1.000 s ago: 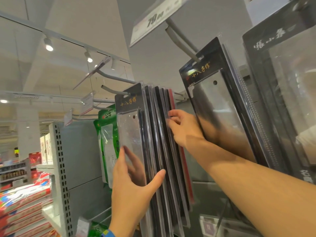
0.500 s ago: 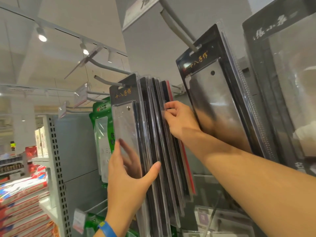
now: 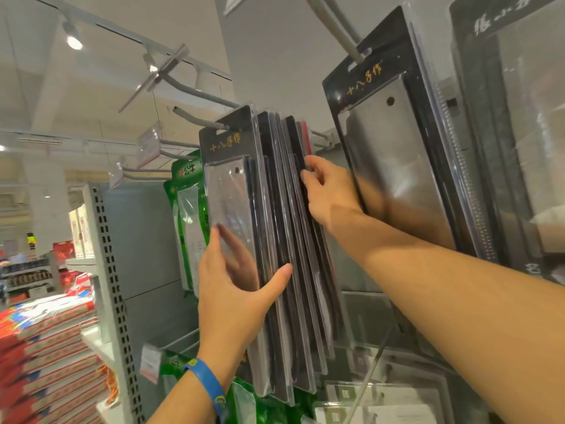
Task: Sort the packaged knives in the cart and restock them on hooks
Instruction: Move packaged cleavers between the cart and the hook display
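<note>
A grey shelf panel (image 3: 146,240) backs the display you look up at, with its perforated upright (image 3: 110,270) running down the left side. At the far right edge, a big dark boxed pack (image 3: 519,133) fills the view from top to bottom. Just beside it hangs a large cleaver pack (image 3: 397,154), black card with gold lettering, on an upper hook (image 3: 333,26). In the middle, the row of packaged knives (image 3: 275,240) hangs fanned out on a lower hook (image 3: 198,119), its bottom edges splayed toward you.

Your right hand (image 3: 330,194) reaches in between the cleaver pack and the row. Its fingers (image 3: 308,175) are curled together and pinch the edge of a rear pack (image 3: 293,136), next to one with a red edge. Your left hand (image 3: 235,301) clasps the front of the row low down. The thumb (image 3: 281,270) is spread wide and pressed against the packs' edges, and the other fingers lie nearly straight and close together on the clear face of the front pack (image 3: 232,191).

Stacked red sacks (image 3: 46,347) sit at lower left. Green packs (image 3: 186,194) hang just behind the row on its left. A blue wristband (image 3: 208,384) circles your left wrist. A clear price-tag holder (image 3: 149,142) tips off a bare hook above the green packs.
</note>
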`<state>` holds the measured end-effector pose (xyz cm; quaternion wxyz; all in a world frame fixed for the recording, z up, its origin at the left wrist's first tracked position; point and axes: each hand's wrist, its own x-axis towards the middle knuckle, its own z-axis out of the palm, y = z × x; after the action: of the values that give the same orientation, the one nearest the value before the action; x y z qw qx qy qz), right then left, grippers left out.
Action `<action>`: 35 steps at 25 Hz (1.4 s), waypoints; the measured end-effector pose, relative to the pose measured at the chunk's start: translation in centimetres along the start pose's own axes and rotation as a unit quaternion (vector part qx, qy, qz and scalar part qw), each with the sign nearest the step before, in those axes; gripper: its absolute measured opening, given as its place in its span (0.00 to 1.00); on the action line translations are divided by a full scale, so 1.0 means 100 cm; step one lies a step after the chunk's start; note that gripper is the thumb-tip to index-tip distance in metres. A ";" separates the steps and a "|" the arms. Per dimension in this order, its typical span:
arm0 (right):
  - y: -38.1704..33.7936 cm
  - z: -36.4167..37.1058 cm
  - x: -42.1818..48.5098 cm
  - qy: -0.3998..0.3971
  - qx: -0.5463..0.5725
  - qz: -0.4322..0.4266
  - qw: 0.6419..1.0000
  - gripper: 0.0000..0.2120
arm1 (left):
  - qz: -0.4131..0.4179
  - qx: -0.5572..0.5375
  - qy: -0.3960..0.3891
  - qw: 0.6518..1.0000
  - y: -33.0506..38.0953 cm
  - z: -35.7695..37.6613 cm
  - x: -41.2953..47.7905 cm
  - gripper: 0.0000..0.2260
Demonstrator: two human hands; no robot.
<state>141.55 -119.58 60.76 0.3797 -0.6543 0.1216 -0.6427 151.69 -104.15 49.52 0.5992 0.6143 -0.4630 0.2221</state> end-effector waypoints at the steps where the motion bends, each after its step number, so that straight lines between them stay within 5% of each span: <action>1: -0.002 -0.002 -0.001 -0.001 -0.005 0.001 1.000 0.16 | -0.001 -0.002 -0.001 1.000 0.001 0.000 0.000 0.54; 10: -0.015 0.001 -0.057 -0.096 -0.124 -0.033 0.987 0.33 | -0.017 -0.018 -0.007 1.000 0.007 -0.006 -0.007 0.55; 15: -0.036 -0.004 -0.114 -0.197 -0.046 -0.096 0.975 0.31 | -0.015 -0.025 -0.007 1.000 0.012 -0.010 -0.017 0.53; 18: -0.054 -0.017 -0.137 -0.152 -0.047 -0.160 0.974 0.30 | -0.020 -0.022 0.000 1.000 0.023 -0.012 -0.021 0.53; 24: -0.090 -0.083 -0.145 0.086 -0.165 -0.356 0.916 0.18 | 0.194 -0.087 0.067 0.975 0.069 0.009 -0.036 0.35; 27: -0.085 -0.116 -0.140 0.131 -0.245 -0.279 0.919 0.28 | 0.098 -0.208 -0.010 0.973 0.100 0.037 -0.030 0.29; 33: -0.052 -0.145 -0.133 0.038 -0.300 -0.069 0.951 0.46 | -0.101 -0.363 -0.133 0.917 0.129 0.070 -0.011 0.30; 35: -0.047 -0.143 -0.130 0.007 -0.298 -0.044 0.953 0.48 | -0.114 -0.377 -0.142 0.908 0.133 0.073 -0.012 0.23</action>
<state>124.83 -112.84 52.45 0.1378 -0.7376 0.2816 -0.5980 138.01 -108.73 54.25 0.7352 0.4168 -0.5189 -0.1284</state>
